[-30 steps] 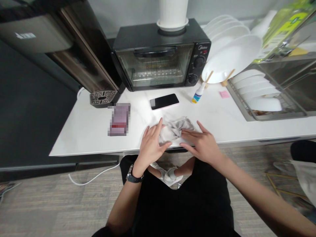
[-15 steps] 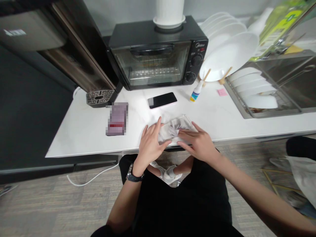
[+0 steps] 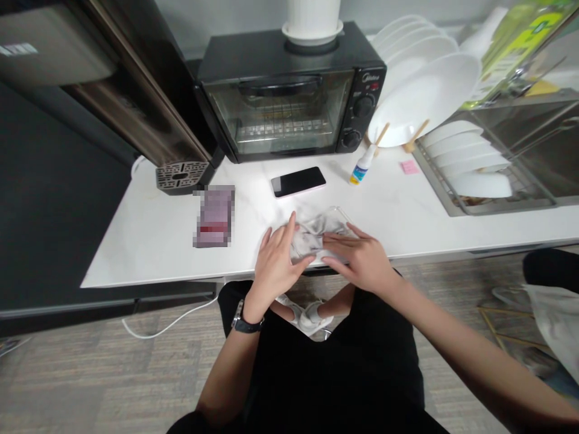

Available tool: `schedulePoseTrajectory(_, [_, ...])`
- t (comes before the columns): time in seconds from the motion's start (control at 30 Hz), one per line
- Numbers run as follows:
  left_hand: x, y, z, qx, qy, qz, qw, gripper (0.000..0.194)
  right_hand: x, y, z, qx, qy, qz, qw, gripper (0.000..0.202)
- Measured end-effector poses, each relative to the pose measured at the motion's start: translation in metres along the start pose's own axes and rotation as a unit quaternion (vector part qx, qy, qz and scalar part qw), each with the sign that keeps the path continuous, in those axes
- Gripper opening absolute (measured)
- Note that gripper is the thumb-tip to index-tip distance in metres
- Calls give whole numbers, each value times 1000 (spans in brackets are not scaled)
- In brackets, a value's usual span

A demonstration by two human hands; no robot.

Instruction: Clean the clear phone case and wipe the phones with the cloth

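A: What did you have on the feed?

B: I had a cloth (image 3: 319,226) bunched on what looked like a clear case (image 3: 340,211), near the middle of the counter's (image 3: 154,241) near edge. The case's far right corner showed past the folds.

A: And the fingers?

B: The left hand (image 3: 277,258) was at the case's left end, fingers spread and thumb out, open rather than curled. The right hand (image 3: 362,255) lay over the right part, fingers straight and close together on the cloth, thumb held apart. I couldn't tell whether those fingertips pinched the cloth or only pressed it.

A: How far along would you have put it?

B: Partway, in my judgement. Cloth and case were together, with both hands at them; that much was done. The two were not yet parted, so I counted the work as unfinished. How much of the case the cloth had gone over, I couldn't tell: folds and hands hid most of it.

A: Anything close by?

B: The phone (image 3: 298,181) lay just beyond, screen dark. The bottle (image 3: 363,164) stood farther right, the pink note (image 3: 409,167) right of that. Neither hand touched any of them.
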State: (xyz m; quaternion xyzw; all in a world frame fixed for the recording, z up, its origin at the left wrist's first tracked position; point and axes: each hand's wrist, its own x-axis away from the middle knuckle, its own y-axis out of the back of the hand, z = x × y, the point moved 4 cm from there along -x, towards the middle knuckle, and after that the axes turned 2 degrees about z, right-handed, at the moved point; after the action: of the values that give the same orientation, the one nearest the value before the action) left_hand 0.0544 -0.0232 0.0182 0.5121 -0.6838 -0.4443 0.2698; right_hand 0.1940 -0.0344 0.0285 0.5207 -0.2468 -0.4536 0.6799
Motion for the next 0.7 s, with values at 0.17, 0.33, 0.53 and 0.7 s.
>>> schedulePoseTrajectory(0.17, [-1, 1, -2, 9, -9, 9, 1000, 69, -9, 0, -18, 37, -55, -43, 997, 37])
schedulePoseTrajectory(0.33, [-1, -2, 0, -5, -9, 18, 1000, 66, -13, -19, 27, -18, 46, -7, 999, 44])
schedulePoseTrajectory(0.53, [-3, -2, -4, -15, -5, 18, 1000, 68, 1, 1, -10, -9, -19, -20, 1000, 28])
schedulePoseTrajectory(0.7, [-4, 2, -7, -10, -6, 20, 1000, 72, -11, -2, -15, 22, -37, -38, 998, 40])
